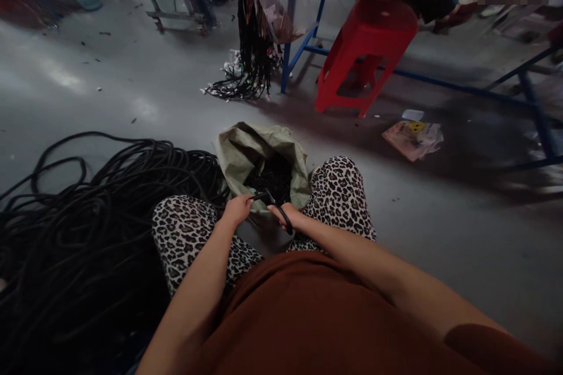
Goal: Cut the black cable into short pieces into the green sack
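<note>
Between my knees stands an open green woven sack [229, 155] with small dark pieces [281, 176] inside. Over its near rim, my left hand [238, 209] is closed around a black cable [259, 195]. My right hand [285, 215] grips scissors [288, 224] by their black handles, with the blades at the cable just right of my left fingers. Whether the blades are parted is too small to make out. A large heap of black cable [118, 187] lies on the floor to my left and reaches up to the sack.
Ahead is a red plastic stool [373, 29] beside a blue metal frame [285, 64]. A bundle of black wires with white ends [250, 70] hangs down to the floor, near a clear plastic bag [281, 0]. Plastic packaging [413, 137] lies to the right. A person sits at the upper right.
</note>
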A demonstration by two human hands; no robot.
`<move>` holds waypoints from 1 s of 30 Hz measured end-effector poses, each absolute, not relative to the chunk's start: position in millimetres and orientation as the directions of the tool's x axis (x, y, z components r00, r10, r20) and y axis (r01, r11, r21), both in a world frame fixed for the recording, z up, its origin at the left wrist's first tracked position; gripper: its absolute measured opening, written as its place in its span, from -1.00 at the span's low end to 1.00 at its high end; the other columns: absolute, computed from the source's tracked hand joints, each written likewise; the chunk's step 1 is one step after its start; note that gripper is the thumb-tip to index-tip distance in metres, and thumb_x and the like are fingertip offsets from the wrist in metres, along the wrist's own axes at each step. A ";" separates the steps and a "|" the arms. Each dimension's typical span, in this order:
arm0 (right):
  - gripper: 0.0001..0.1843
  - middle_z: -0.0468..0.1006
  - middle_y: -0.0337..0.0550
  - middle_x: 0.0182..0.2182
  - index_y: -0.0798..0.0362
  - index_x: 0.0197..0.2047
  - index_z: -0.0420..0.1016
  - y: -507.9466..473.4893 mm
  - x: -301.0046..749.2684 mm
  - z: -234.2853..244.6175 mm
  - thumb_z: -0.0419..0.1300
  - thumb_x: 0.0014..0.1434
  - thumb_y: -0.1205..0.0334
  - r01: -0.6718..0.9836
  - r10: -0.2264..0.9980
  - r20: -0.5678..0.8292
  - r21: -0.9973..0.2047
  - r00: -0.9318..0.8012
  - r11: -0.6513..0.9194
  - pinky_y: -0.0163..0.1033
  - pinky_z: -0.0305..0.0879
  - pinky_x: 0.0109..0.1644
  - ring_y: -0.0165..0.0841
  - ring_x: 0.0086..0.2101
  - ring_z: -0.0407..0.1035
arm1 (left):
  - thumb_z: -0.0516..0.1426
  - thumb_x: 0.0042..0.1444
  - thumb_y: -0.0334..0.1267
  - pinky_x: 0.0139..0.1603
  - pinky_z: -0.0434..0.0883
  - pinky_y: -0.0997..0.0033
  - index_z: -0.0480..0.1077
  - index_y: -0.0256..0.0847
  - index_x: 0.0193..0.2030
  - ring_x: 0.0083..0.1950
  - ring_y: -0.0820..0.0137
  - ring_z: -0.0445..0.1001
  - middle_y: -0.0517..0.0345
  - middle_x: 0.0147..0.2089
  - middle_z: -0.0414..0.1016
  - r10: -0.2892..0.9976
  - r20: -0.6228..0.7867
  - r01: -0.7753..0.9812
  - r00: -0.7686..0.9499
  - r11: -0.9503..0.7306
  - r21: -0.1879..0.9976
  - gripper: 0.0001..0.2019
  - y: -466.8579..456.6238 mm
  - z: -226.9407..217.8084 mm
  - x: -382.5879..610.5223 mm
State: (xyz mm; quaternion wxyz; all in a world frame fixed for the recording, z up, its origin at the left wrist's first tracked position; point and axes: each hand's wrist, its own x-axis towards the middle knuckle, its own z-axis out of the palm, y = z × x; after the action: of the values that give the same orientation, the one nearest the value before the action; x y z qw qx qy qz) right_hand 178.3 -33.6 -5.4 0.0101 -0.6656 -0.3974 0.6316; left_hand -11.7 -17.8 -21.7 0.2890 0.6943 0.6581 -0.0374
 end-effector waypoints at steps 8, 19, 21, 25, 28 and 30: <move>-0.48 0.29 -0.28 -0.78 0.16 -0.48 0.35 -33.0 180.9 -10.9 0.09 0.16 -0.17 0.500 0.542 -0.834 -0.516 -0.107 -0.696 -0.43 0.12 -0.77 -0.50 -0.82 0.18 | -0.05 0.22 -0.20 0.05 0.31 0.45 0.41 -0.12 0.06 0.04 0.34 0.44 0.08 0.01 0.51 0.902 -0.418 0.934 0.109 0.051 0.354 -0.65 -16.8 -21.7 -12.2; -0.46 0.32 -0.25 -0.78 0.20 -0.37 0.40 -32.9 176.8 -8.2 0.08 0.16 -0.21 0.499 0.491 -0.855 -0.502 -0.166 -0.706 -0.40 0.16 -0.75 -0.42 -0.80 0.25 | -0.04 0.21 -0.20 -0.01 0.33 0.47 0.41 -0.11 0.06 0.01 0.35 0.45 0.11 0.00 0.51 0.903 -0.418 0.925 0.101 0.070 0.374 -0.65 -15.7 -20.1 -12.3; -0.43 0.34 -0.24 -0.77 0.20 -0.37 0.40 -33.8 176.7 -12.1 0.07 0.15 -0.23 0.503 0.487 -0.852 -0.511 -0.191 -0.697 -0.40 0.17 -0.75 -0.42 -0.79 0.26 | -0.04 0.21 -0.21 0.00 0.33 0.47 0.42 -0.11 0.06 0.02 0.34 0.44 0.11 0.00 0.51 0.904 -0.417 0.925 0.099 0.071 0.374 -0.66 -15.4 -19.5 -11.9; -0.43 0.34 -0.25 -0.76 0.19 -0.41 0.37 -34.9 176.0 -14.9 0.08 0.13 -0.25 0.508 0.481 -0.855 -0.508 -0.197 -0.696 -0.41 0.19 -0.74 -0.45 -0.79 0.25 | -0.04 0.21 -0.20 0.03 0.32 0.47 0.42 -0.13 0.06 0.04 0.34 0.44 0.09 0.01 0.51 0.907 -0.408 0.922 0.103 0.066 0.381 -0.65 -15.4 -20.4 -11.8; -0.42 0.34 -0.25 -0.75 0.18 -0.44 0.36 -35.3 175.6 -11.9 0.09 0.12 -0.26 0.509 0.488 -0.849 -0.518 -0.205 -0.688 -0.42 0.19 -0.73 -0.46 -0.79 0.25 | -0.04 0.21 -0.21 0.05 0.31 0.47 0.41 -0.12 0.06 0.05 0.35 0.43 0.10 0.03 0.50 0.908 -0.405 0.917 0.105 0.068 0.392 -0.66 -15.8 -21.6 -11.6; -0.42 0.34 -0.25 -0.75 0.18 -0.44 0.36 -35.3 175.4 -9.5 0.08 0.12 -0.27 0.513 0.482 -0.851 -0.514 -0.207 -0.687 -0.42 0.18 -0.73 -0.46 -0.79 0.25 | -0.03 0.21 -0.21 0.05 0.31 0.46 0.42 -0.12 0.05 0.05 0.35 0.43 0.10 0.02 0.50 0.906 -0.410 0.913 0.109 0.073 0.402 -0.66 -16.1 -21.6 -11.2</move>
State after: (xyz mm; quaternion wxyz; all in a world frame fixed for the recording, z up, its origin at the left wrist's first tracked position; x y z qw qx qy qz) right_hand 175.4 -35.3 -9.5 -0.0117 -0.6296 -0.3951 0.6688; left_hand -11.2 -16.1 -21.6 0.3011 0.6809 0.6676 -0.0060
